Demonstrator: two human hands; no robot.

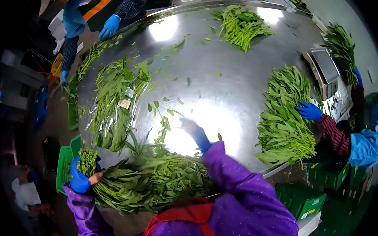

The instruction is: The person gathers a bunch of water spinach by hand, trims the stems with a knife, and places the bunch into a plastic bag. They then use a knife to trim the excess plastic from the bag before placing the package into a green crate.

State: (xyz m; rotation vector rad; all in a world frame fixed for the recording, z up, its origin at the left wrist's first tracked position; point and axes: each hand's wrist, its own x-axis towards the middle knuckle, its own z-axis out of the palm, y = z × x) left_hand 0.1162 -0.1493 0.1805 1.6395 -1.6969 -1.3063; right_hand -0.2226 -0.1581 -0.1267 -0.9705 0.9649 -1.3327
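Observation:
My left hand (80, 178), in a blue glove with a bare thumb tip, is closed around a bunch of water spinach (87, 162). The cut, hollow stem ends point up out of the fist, and the long leaves trail right over the pile of greens (169, 176) at the table's near edge. My right hand (195, 134), also gloved in blue, is smeared by motion above the shiny metal table, just beyond that pile; its fingers cannot be made out. Several cut stem pieces (165, 123) lie to its left.
Plastic-wrapped greens with a label (124, 103) lie on the metal table (224, 86) at left. Another bundle (243, 27) sits at the far side. At right, a co-worker's gloved hand (309, 110) rests on a large heap (286, 118), near a scale (326, 67). Green crates (299, 201) stand below.

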